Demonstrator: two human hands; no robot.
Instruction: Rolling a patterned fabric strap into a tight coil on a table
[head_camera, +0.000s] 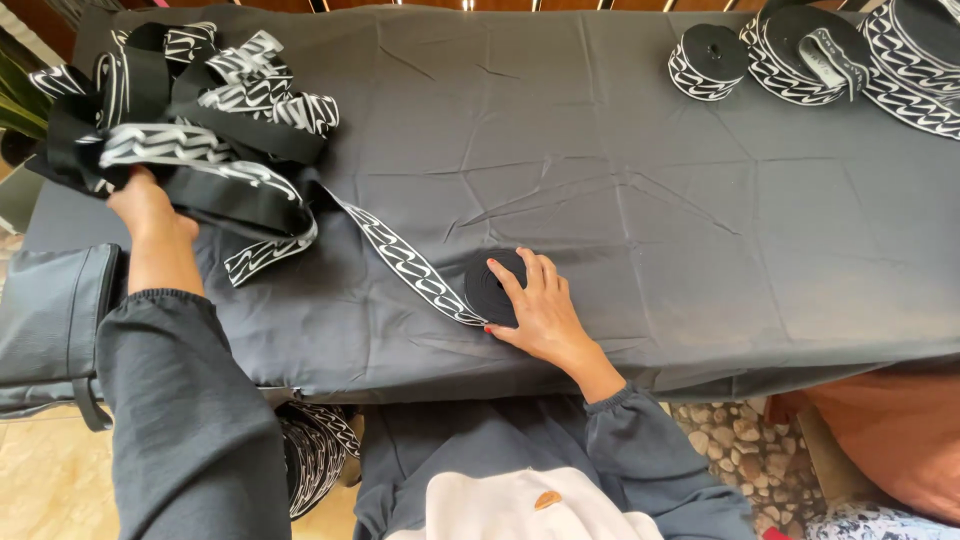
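Head view, right hand: lies flat over a small black roll near the front edge of the tabletop, fingers spread on top, pinning it rather than gripping
Head view, left hand: clenched on the loose heap of black-and-white patterned band at the far left corner
Band: runs slack and diagonal from heap to roll, lying flat on the grey cloth
Risk, twist: the heap is folded over itself, so a flipped stretch could feed into the roll
Risk, slip: a sideways tug from the left may slide the roll from under the palm
Risk, cloth: dragging band could ruck the wrinkled cover
Finished rolls: far right corner, well apart
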